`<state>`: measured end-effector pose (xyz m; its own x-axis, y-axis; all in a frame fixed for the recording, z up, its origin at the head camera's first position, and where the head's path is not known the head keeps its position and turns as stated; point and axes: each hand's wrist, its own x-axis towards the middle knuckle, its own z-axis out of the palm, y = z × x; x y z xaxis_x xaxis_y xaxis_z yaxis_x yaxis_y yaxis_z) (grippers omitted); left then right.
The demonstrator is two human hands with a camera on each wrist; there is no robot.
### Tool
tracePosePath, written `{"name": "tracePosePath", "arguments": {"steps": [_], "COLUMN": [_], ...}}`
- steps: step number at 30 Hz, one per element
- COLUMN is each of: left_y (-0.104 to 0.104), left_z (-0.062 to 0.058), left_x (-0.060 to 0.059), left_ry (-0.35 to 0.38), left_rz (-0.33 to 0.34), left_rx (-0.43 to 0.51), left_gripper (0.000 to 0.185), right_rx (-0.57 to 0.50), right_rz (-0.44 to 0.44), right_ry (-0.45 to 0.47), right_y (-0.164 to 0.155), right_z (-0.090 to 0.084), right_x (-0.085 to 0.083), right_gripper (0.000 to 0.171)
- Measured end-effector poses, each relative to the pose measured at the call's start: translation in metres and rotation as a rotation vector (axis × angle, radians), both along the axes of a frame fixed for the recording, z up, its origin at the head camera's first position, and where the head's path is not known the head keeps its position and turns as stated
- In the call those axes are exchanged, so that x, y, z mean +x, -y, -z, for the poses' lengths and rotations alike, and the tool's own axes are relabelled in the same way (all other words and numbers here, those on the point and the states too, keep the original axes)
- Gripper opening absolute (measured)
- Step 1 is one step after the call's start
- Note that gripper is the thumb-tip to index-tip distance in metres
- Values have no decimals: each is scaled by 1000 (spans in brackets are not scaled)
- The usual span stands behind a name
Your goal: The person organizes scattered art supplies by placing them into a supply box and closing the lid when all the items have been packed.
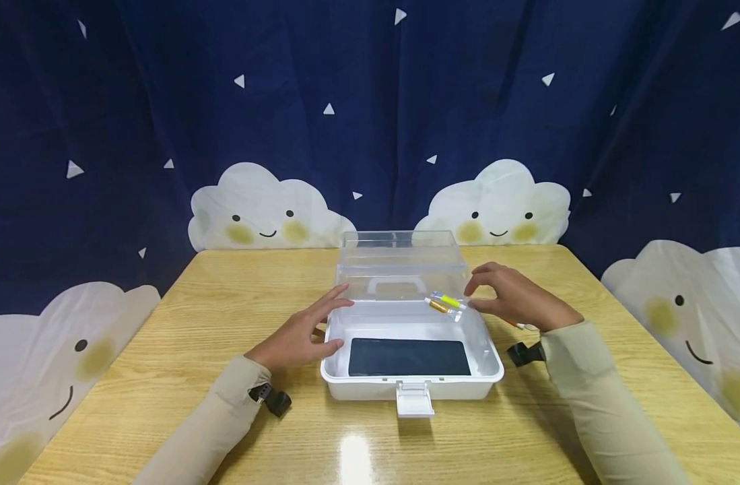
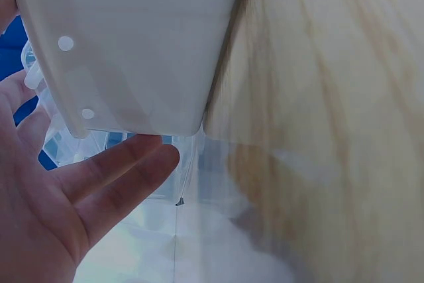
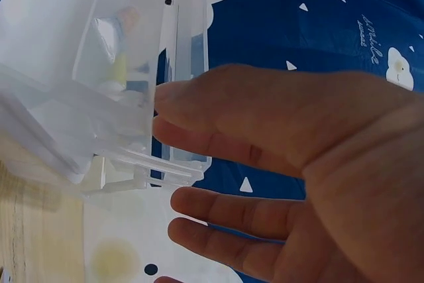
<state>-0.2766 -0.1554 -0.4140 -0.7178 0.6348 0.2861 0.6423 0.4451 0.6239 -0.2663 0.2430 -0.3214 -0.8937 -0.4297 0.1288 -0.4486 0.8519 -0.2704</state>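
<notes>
Near the table's [image 1: 163, 350] middle stands a white storage box [image 1: 406, 377], clear lid [image 1: 402, 266] raised, dark pad [image 1: 409, 357] inside; the left hand [image 1: 297, 337] rests loose-fingered against its left wall, the right hand [image 1: 515, 296], fingers relaxed and empty, beside the lid's right edge.

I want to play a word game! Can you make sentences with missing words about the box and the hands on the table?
1. The lid of the white box is ____.
2. Inside the box lies a flat ____ pad.
3. The left hand rests at the box's ____ side.
4. The right hand is beside a small yellow and ____ thing.

Missing words: open; dark; left; orange
</notes>
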Motion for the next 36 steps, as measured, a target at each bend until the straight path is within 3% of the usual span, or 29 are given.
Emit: {"name": "tracePosePath", "arguments": {"steps": [9, 18, 25, 36], "left_y": [1, 1, 1, 0], "left_z": [-1, -2, -1, -1], "left_x": [1, 1, 0, 1], "left_ry": [3, 16, 14, 9], "left_rz": [6, 0, 17, 14], "left_rx": [9, -1, 7, 8], "left_gripper": [64, 64, 63, 64], "right_rx": [-3, 17, 7, -10], "right_rz": [-1, 2, -28, 18], "right_ry": [15, 72, 63, 83], "right_y": [0, 2, 2, -8], "right_z": [-3, 2, 6, -1], "right_x": [1, -2, -3, 0], "right_gripper": [15, 22, 24, 29]}}
